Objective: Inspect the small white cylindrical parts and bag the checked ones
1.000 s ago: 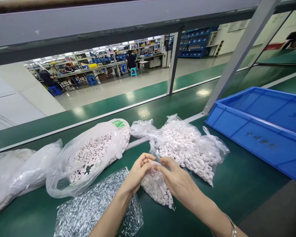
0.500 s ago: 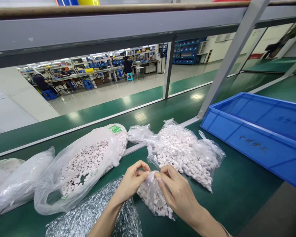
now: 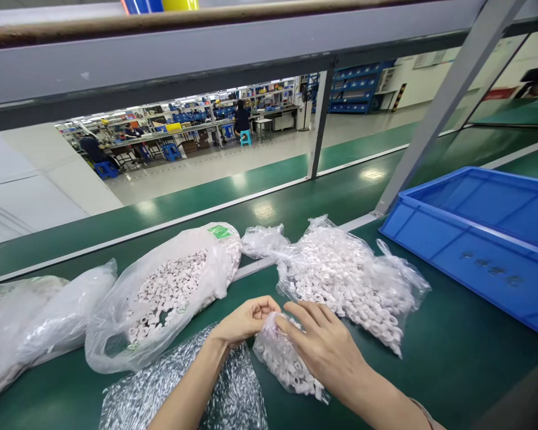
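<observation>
A small clear plastic bag point(image 3: 284, 361) of white ring-shaped parts rests on the green surface in front of me. My left hand point(image 3: 253, 319) is closed, pinching the gathered top of this bag from the left. On the other side, my right hand point(image 3: 325, 340) has its thumb against the bag's neck and its fingers curved over it; the exact grip is partly hidden. Beneath my left forearm lies a pile of empty clear plastic bags point(image 3: 161, 382). Behind my hands sits a larger clear bag point(image 3: 341, 269) full of the same white parts.
An open-mouthed bag point(image 3: 112, 352) of white parts lies at the left, with more filled bags point(image 3: 67, 310) beyond it. A blue crate point(image 3: 466, 239) stands at the right. Grey metal posts point(image 3: 448, 107) rise beyond the work surface. People sit at distant benches.
The view has swung slightly left, so things appear farther right. My right hand's fingers have stretched out more over the small bag's neck; my left hand still pinches it.
</observation>
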A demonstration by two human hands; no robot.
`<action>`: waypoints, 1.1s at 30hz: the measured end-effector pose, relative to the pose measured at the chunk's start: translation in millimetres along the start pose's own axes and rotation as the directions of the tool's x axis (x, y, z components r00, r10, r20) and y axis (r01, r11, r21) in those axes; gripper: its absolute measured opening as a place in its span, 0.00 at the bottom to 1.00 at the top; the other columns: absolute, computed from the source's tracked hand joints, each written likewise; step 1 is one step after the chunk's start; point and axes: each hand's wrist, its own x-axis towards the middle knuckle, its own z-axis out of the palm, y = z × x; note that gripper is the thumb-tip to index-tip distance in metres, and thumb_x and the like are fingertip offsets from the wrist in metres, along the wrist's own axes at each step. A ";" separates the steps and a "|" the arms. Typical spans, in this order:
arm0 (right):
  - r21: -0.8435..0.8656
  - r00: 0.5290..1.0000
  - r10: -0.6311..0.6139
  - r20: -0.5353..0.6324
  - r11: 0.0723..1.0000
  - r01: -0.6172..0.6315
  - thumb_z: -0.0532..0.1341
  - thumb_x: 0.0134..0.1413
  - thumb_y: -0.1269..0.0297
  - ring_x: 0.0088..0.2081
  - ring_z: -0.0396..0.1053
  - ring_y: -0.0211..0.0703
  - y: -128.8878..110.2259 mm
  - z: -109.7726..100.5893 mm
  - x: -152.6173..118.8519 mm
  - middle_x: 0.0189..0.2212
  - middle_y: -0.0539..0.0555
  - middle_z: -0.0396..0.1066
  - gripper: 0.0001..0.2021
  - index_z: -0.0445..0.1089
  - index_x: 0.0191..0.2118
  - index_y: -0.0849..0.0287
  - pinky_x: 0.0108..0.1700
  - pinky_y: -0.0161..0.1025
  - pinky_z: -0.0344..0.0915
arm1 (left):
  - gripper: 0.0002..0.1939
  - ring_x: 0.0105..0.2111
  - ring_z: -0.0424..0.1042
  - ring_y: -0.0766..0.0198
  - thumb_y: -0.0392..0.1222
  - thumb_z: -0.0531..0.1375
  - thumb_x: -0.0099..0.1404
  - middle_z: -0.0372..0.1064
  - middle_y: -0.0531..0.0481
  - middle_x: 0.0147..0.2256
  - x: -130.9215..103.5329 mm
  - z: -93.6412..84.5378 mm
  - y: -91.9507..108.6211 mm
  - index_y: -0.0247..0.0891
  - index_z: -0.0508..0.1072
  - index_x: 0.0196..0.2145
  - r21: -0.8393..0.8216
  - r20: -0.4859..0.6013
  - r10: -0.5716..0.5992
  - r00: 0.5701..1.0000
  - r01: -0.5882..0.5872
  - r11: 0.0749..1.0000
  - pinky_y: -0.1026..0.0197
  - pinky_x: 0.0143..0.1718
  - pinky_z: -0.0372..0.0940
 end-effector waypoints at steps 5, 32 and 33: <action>-0.037 0.974 -0.214 0.078 0.975 0.217 0.52 0.56 0.81 0.47 0.67 0.53 7.3 1.9 -4.8 0.49 0.59 0.71 0.18 0.71 0.47 0.61 0.49 0.52 0.66 | 0.22 0.27 0.67 0.70 0.45 0.76 0.48 0.70 0.51 0.30 4.8 -5.2 -15.6 0.33 0.73 0.37 -0.068 0.017 -0.053 0.998 0.054 0.996 0.68 0.30 0.58; 0.594 0.876 0.473 0.096 0.678 -0.432 0.51 0.70 0.64 0.31 0.69 0.43 6.8 12.3 -68.5 0.32 0.53 0.66 0.14 0.73 0.49 0.49 0.31 0.36 0.68 | 0.09 0.23 0.60 0.68 0.44 0.58 0.61 0.59 0.55 0.24 23.8 23.2 -33.6 0.38 0.65 0.26 0.369 -0.538 0.391 0.747 -0.208 0.906 0.67 0.23 0.59; 0.612 0.850 0.504 0.152 0.627 -0.481 0.51 0.70 0.62 0.32 0.71 0.44 10.1 7.2 -75.8 0.32 0.53 0.67 0.14 0.74 0.47 0.49 0.32 0.36 0.69 | 0.09 0.22 0.60 0.68 0.44 0.58 0.61 0.59 0.56 0.22 24.9 24.0 -30.0 0.38 0.65 0.26 0.387 -0.517 0.392 0.761 -0.200 0.900 0.67 0.22 0.59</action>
